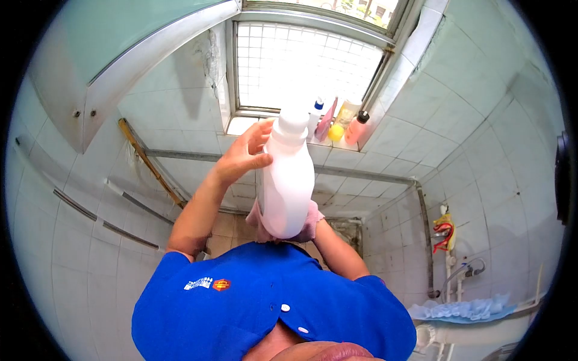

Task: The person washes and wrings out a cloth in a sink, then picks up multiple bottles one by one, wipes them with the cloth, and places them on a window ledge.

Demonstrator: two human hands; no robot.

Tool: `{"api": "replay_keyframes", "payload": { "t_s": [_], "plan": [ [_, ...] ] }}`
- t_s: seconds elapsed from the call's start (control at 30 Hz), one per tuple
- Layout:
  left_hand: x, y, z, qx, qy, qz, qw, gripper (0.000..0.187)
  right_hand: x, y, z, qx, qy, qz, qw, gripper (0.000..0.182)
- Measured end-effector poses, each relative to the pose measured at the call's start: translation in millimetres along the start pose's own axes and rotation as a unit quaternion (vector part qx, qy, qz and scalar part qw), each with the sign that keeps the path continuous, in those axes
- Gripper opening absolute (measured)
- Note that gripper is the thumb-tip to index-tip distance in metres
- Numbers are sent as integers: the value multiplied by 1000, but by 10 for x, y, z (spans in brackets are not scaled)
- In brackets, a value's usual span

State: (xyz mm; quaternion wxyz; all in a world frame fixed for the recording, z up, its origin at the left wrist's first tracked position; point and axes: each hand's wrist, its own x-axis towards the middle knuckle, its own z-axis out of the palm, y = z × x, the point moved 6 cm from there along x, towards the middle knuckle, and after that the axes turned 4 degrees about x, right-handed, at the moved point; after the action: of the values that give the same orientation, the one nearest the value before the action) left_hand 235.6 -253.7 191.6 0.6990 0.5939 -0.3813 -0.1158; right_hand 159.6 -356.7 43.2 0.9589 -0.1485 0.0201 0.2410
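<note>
A large white plastic bottle (288,186) with a white top stands nearly upright in front of my chest. My left hand (245,153) is at its upper left side, thumb against the bottle below the neck and fingers curled toward the neck. Around the lower part of the bottle lies a pink cloth (311,221). My right hand is hidden behind the bottle and in the cloth; only its wrist and forearm show clearly.
Several toiletry bottles, including a pink bottle (356,127), line the window sill (351,145). A wooden pole (150,162) leans at the left wall. At right are a shower tap (475,268) and a blue plastic cover (463,310). A cabinet (84,114) juts out upper left.
</note>
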Motion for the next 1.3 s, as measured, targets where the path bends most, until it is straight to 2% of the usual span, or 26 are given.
{"api": "replay_keyframes", "payload": {
  "t_s": [0.03,0.07,0.2,0.27,0.37,0.4,0.53,0.6,0.63,0.7,0.77,0.8,0.87,0.9,0.93,0.97,1.0,1.07,1.13,1.27,1.3],
  "plan": [
    [44,13,68,-52,-102,-22,993,80,11,2,28,-19,11,-1,1000,41],
    [79,18,59,-50,-136,-45,988,80,25,19,73,-40,19,1,999,40],
    [130,157,149,-55,-178,-38,982,81,43,50,183,-86,35,-1,996,40],
    [127,183,226,-34,-208,-71,975,90,18,63,181,-91,45,-4,995,39],
    [110,147,254,-19,-246,-49,968,88,-52,29,168,-96,59,-15,994,39],
    [86,150,247,-45,-235,-49,970,77,-83,-8,165,-97,64,-23,993,39],
    [78,64,237,-87,-211,-27,973,78,-331,-239,156,-103,91,-67,988,39],
    [56,66,176,-55,-115,-13,992,77,-512,-331,130,-97,106,-92,985,38],
    [49,56,194,-56,-117,-16,991,77,-604,-360,131,-96,112,-104,984,38],
    [28,62,145,-34,-54,14,998,77,-769,-369,120,-92,126,-119,981,38],
    [-11,131,137,-39,-11,19,999,70,-767,-402,239,-127,167,-169,963,59],
    [-21,147,139,-42,8,12,999,66,-760,-398,316,-121,173,-163,964,59],
    [-34,108,172,-48,29,-3,998,62,-880,-563,743,-306,182,-276,893,50],
    [-35,85,177,-22,51,-3,998,59,-939,-651,870,-399,191,-331,833,47],
    [-51,62,196,4,72,-2,997,56,-984,-749,949,-541,199,-394,716,45],
    [-64,35,253,3,68,-7,998,56,-956,-831,997,-714,226,-437,498,43],
    [-68,31,294,34,77,-2,996,56,-943,-781,1067,-797,244,-470,290,43],
    [-71,34,338,66,79,2,995,56,-1028,-607,1098,-821,263,-501,74,46],
    [-96,47,328,51,105,-6,993,54,-1047,-588,1352,-831,173,-505,156,40],
    [-143,51,289,59,108,-10,992,52,-926,-675,1503,-836,112,-496,208,36],
    [-169,37,297,88,103,-1,991,51,-897,-635,1570,-825,38,-531,187,35]
  ]
}}
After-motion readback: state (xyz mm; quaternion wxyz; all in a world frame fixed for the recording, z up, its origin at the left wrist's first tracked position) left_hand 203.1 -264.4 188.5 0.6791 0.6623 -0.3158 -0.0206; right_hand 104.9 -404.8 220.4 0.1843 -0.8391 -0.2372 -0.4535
